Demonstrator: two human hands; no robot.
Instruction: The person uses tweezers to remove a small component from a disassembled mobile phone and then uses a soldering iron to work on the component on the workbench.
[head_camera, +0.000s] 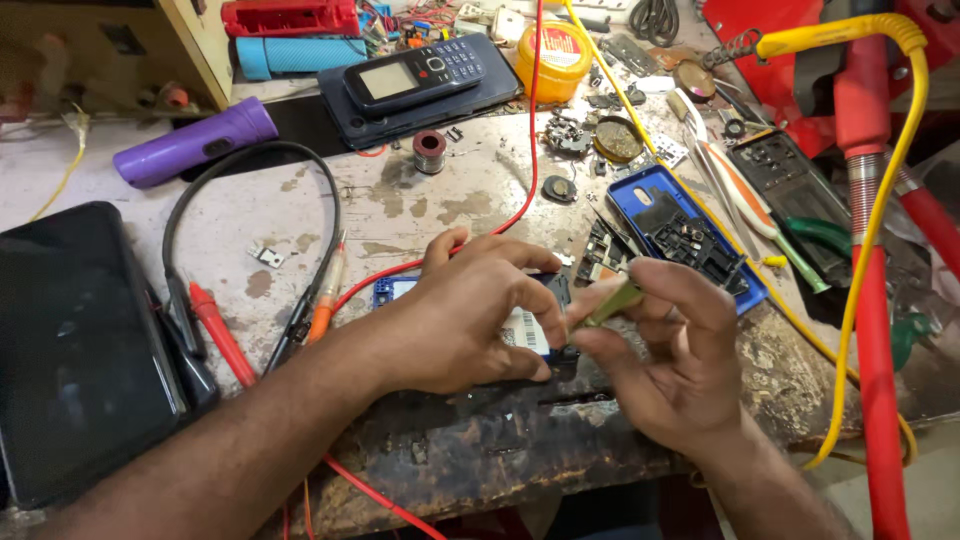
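left hand (470, 315) clamps flat blue phone body (390, 290) | right hand (665, 345) pinches thin metal tool (612, 302) | scuffed worktop (420, 200)

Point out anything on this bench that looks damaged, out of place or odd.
The table top is worn and stained, and its front edge by the right hand is chipped and crumbling. Small loose parts lie scattered toward the back. The left hand holds down an opened blue phone. A blue phone shell lies apart.

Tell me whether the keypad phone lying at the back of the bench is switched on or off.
Apparently off: the keypad phone lies face up on a dark tablet with a blank grey screen, no lit image and no glow from the keys.
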